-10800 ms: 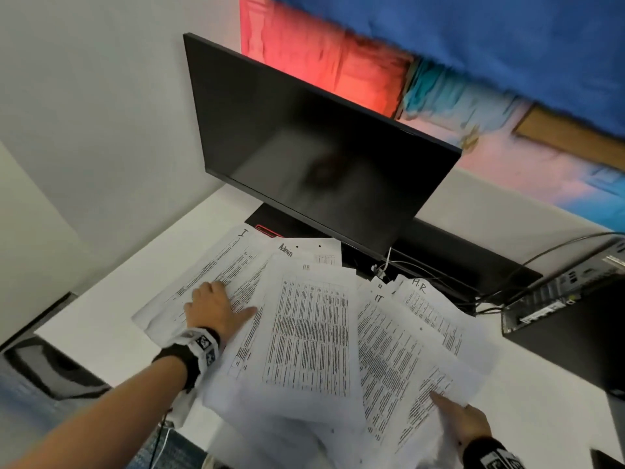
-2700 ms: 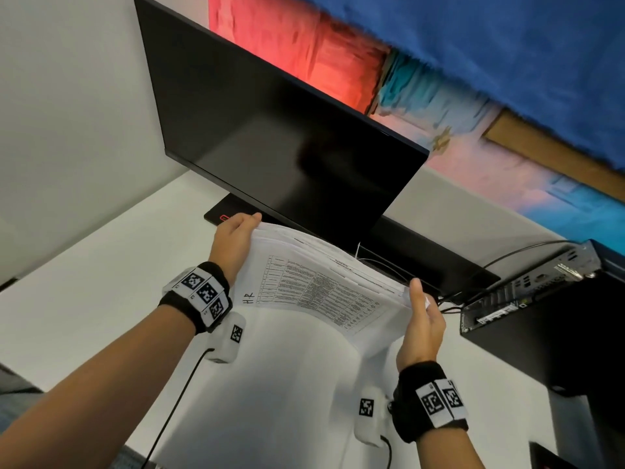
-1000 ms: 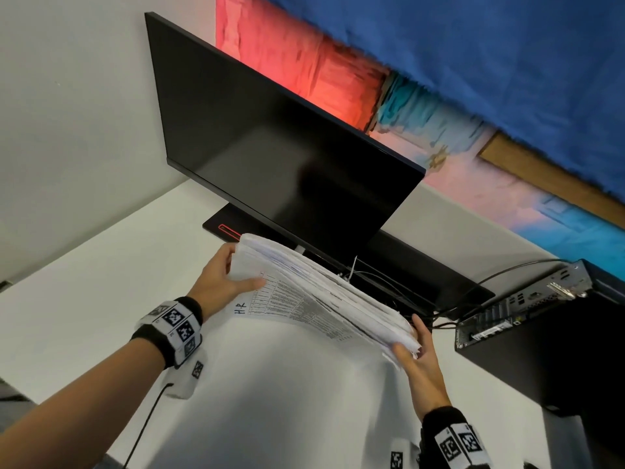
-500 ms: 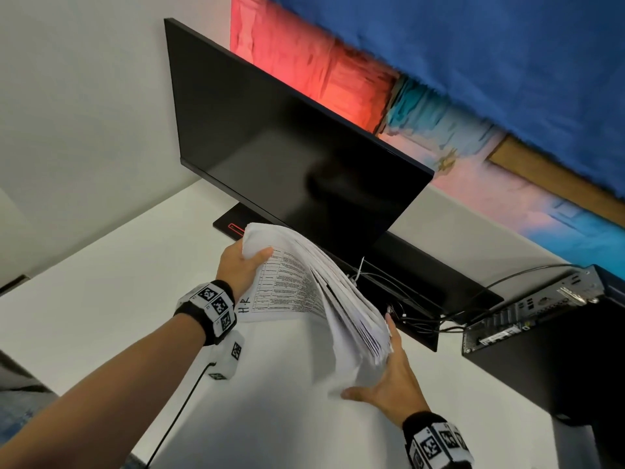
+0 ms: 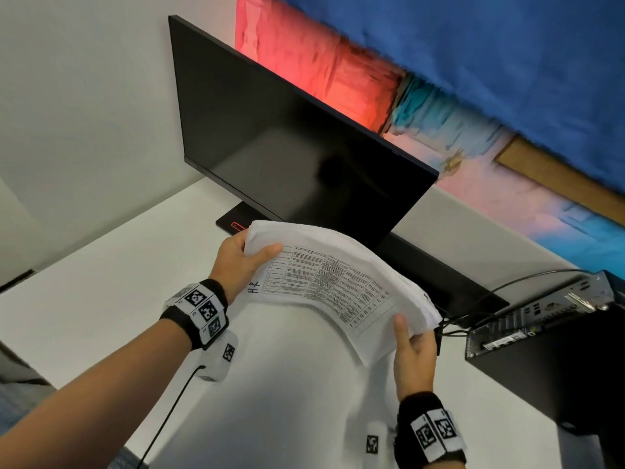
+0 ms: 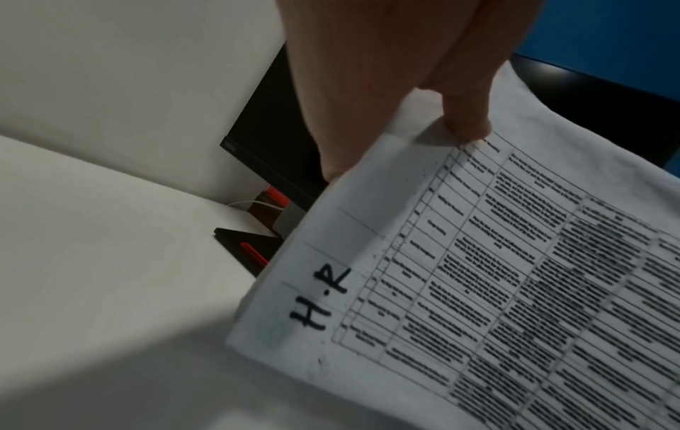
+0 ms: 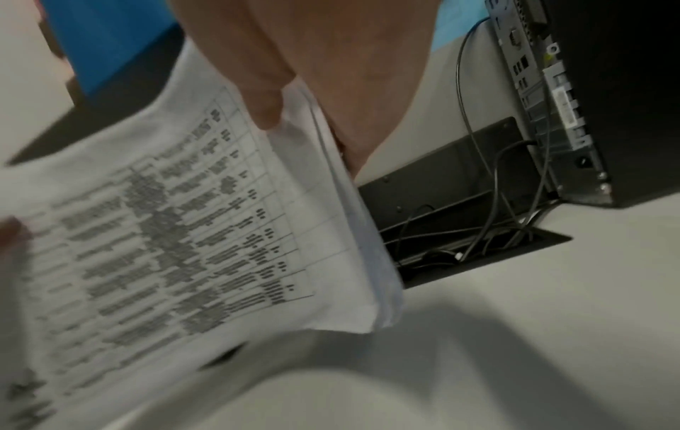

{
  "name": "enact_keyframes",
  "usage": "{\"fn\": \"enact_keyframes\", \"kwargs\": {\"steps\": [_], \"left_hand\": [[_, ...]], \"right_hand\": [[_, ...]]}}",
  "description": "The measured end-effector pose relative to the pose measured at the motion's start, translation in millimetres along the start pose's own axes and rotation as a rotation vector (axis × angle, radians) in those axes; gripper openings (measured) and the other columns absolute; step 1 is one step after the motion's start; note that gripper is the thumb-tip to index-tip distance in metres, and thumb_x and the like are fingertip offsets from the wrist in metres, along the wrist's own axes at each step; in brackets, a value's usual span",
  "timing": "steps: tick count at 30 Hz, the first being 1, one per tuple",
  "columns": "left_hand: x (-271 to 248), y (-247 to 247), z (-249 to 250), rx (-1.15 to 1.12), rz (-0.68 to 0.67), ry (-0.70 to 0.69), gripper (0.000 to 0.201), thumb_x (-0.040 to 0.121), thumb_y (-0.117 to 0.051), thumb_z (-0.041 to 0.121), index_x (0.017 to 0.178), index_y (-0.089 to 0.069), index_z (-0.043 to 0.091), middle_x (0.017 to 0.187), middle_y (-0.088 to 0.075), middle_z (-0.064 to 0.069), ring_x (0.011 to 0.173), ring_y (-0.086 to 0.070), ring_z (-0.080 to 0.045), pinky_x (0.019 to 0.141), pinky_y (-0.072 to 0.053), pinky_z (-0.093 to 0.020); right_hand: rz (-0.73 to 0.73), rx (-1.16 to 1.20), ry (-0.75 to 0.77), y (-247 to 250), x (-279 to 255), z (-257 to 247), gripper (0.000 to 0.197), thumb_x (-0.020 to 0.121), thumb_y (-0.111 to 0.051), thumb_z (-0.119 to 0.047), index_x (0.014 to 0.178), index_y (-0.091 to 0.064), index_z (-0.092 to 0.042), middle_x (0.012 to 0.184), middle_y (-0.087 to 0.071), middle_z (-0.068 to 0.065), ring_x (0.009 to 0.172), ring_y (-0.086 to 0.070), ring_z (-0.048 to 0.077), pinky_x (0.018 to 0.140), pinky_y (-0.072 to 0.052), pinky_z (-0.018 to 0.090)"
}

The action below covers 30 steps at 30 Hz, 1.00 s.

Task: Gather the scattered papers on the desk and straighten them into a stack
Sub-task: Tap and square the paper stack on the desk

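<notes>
From the head view, the left hand [image 5: 236, 262] is gripping one short end of the stack of papers [image 5: 338, 282], thumb lying on the top sheet and fingers curling behind. The right hand [image 5: 414, 353] is gripping the opposite end, thumb on top. The stack is arching upward between the two hands, hanging above the white surface [image 5: 101, 299]. Beyond both hands a dark monitor [image 5: 287, 147] is standing, and to the right of the right hand a black computer case [image 5: 558, 350] is sitting with cables at its back.

In the left wrist view, the thumb is pressing the top sheet near its printed table, with "H.R" handwritten below it.

In the right wrist view, the thumb is pinching the sheet edges against fingers underneath; just beyond the hand, cables [image 7: 496, 218] are running into a cutout in the surface.
</notes>
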<state>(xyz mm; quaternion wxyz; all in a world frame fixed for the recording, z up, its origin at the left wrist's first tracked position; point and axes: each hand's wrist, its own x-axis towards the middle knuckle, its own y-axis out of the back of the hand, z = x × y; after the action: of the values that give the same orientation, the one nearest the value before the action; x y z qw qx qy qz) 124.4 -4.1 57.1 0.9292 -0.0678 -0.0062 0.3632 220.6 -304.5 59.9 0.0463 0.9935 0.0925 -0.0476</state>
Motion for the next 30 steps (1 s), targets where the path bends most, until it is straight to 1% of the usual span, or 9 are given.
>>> {"fn": "enact_keyframes", "kwargs": {"steps": [4,8,13,15,19,21,24,27,30], "left_hand": [[-9.9,-5.5,-19.1,-0.015,0.051,0.093,0.056,0.068,-0.092,0.02,0.118,-0.067,0.015,0.111,-0.076,-0.007,0.1,-0.073,-0.022,0.084,-0.062,-0.039],[-7.3,-4.8,-30.5,0.013,0.063,0.162,0.063,0.065,-0.093,0.015,0.12,-0.064,0.018,0.113,-0.074,-0.007,0.103,-0.071,-0.025,0.084,-0.062,-0.043],[1.8,-10.8,-26.5,0.004,-0.014,0.218,0.043,0.07,-0.089,0.009,0.11,-0.073,0.01,0.101,-0.08,-0.006,0.094,-0.077,-0.022,0.073,-0.062,-0.03],[6.0,-11.7,-26.5,0.006,-0.015,0.22,0.033,0.07,-0.09,0.012,0.1,-0.076,0.014,0.095,-0.082,-0.003,0.091,-0.078,-0.019,0.07,-0.063,-0.027],[7.7,-13.2,-29.1,0.058,0.03,0.205,0.023,0.074,-0.088,0.022,0.092,-0.074,0.019,0.089,-0.079,0.0,0.087,-0.077,-0.018,0.069,-0.062,-0.028],[7.3,-14.8,-27.8,0.112,0.045,0.181,0.026,0.074,-0.087,0.026,0.094,-0.075,0.015,0.092,-0.079,-0.004,0.086,-0.077,-0.022,0.079,-0.063,-0.039],[6.9,-10.7,-11.0,0.162,0.038,0.118,0.022,0.073,-0.088,0.025,0.089,-0.075,0.018,0.088,-0.079,0.001,0.082,-0.077,-0.016,0.079,-0.062,-0.037],[9.3,4.3,20.7,0.255,-0.034,0.01,0.018,0.073,-0.089,0.019,0.086,-0.077,0.021,0.08,-0.08,0.011,0.074,-0.076,-0.006,0.077,-0.059,-0.03],[10.5,19.4,55.1,0.38,-0.116,-0.105,0.029,0.072,-0.09,0.021,0.097,-0.08,0.009,0.093,-0.082,-0.006,0.09,-0.078,-0.023,0.086,-0.06,-0.042]], "right_hand": [[0.037,-0.014,-0.126,-4.8,0.4,26.6,0.067,0.083,-0.071,0.0,0.142,-0.046,-0.019,0.124,-0.065,0.006,0.113,-0.062,0.022,0.087,-0.048,0.03],[0.073,-0.032,-0.183,-3.0,7.5,29.8,0.058,0.077,-0.063,0.014,0.132,-0.059,-0.007,0.125,-0.066,0.014,0.119,-0.059,0.032,0.091,-0.045,0.034],[0.034,0.037,-0.227,-8.3,16.4,15.9,0.051,0.079,-0.066,0.013,0.125,-0.057,-0.006,0.1,-0.067,0.003,0.089,-0.063,0.013,0.066,-0.044,0.02],[0.021,0.056,-0.256,-9.1,16.4,11.7,0.045,0.078,-0.072,0.008,0.116,-0.058,-0.011,0.095,-0.066,0.0,0.088,-0.062,0.011,0.065,-0.044,0.02],[-0.015,-0.001,-0.23,-3.3,18.3,20.1,0.044,0.075,-0.078,0.001,0.115,-0.069,-0.014,0.106,-0.076,0.006,0.102,-0.069,0.024,0.097,-0.051,0.04],[-0.041,-0.014,-0.211,-1.9,14.7,17.4,0.047,0.077,-0.078,-0.002,0.12,-0.065,-0.017,0.109,-0.074,0.005,0.11,-0.066,0.028,0.096,-0.05,0.038],[-0.022,-0.105,-0.087,2.9,13.1,-2.7,0.062,0.079,-0.078,-0.007,0.134,-0.051,-0.017,0.119,-0.065,0.004,0.112,-0.061,0.026,0.08,-0.049,0.023],[-0.006,-0.367,0.183,7.6,14.1,-28.4,0.084,0.076,-0.083,-0.013,0.145,-0.037,-0.02,0.138,-0.052,0.004,0.126,-0.052,0.023,0.097,-0.047,0.029],[-0.126,-0.658,0.423,-7.4,12.8,-53.7,0.098,0.074,-0.085,-0.021,0.153,-0.027,-0.019,0.148,-0.039,-0.006,0.134,-0.04,0.009,0.106,-0.036,0.026]]}}
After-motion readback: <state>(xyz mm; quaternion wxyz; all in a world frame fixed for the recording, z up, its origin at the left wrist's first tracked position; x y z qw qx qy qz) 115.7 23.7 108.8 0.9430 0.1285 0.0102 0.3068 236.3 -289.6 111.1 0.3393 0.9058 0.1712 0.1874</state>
